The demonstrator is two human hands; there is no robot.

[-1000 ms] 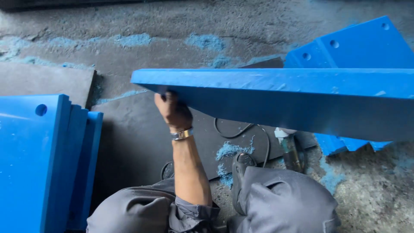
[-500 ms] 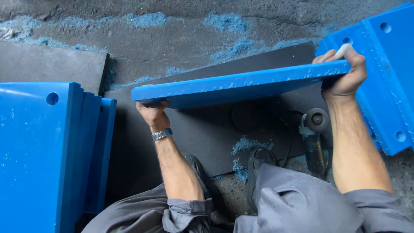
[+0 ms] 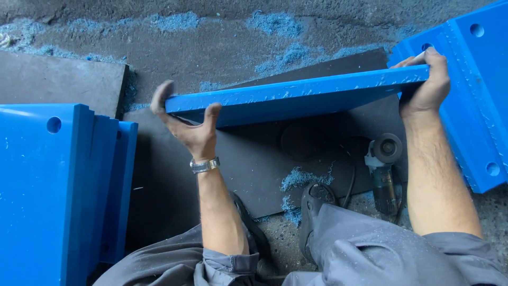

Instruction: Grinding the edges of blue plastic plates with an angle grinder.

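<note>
Left hand (image 3: 191, 130) has its fingers wrapped round the near end of a blue slab (image 3: 296, 98), right hand (image 3: 426, 85) clamps the far end, so it's held up off the dark mat (image 3: 243, 169). Grinder (image 3: 382, 172) below, probably idle. Blue stack (image 3: 58, 190) sits left.

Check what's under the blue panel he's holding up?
Under the blue panel, held by left hand and right hand: dark mat, blue shavings, angle grinder. The mat's far part is covered.
</note>
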